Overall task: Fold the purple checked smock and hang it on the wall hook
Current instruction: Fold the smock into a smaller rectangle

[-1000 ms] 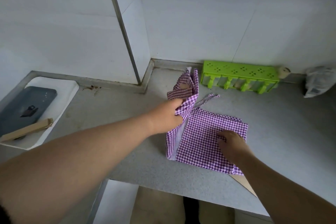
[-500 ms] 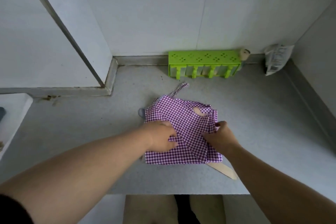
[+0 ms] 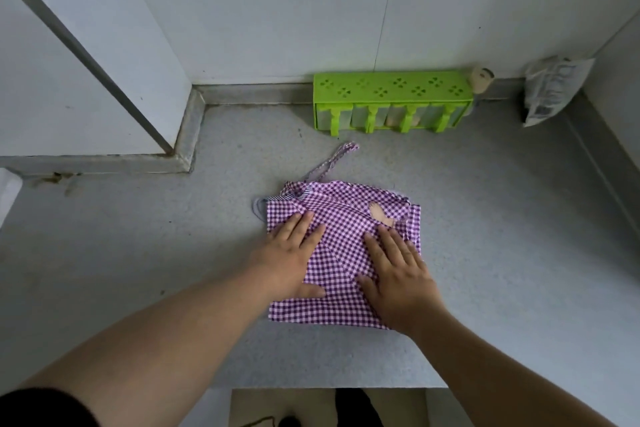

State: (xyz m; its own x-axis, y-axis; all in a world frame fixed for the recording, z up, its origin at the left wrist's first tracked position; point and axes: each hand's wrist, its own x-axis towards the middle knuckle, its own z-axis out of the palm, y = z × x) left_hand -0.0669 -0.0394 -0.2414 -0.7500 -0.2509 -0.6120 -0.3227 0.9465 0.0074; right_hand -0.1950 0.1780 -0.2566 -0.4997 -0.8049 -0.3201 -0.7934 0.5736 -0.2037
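Smock (image 3: 341, 246) folded on counter; both hands flat atop, fingers straight, pressing.

Soft, even, rather dim light here, cool grey in tone, no hard glare anywhere. Its source cannot be made out. Both hands (image 3: 346, 267) throw only faint shadows on the grey surface (image 3: 502, 218). Focus is crisp at the centre, the checks reading cleanly. Wide-angle bending shows at the edges: the wall (image 3: 277, 10) lines lean outward, and the forearms balloon and soften near the bottom corners.
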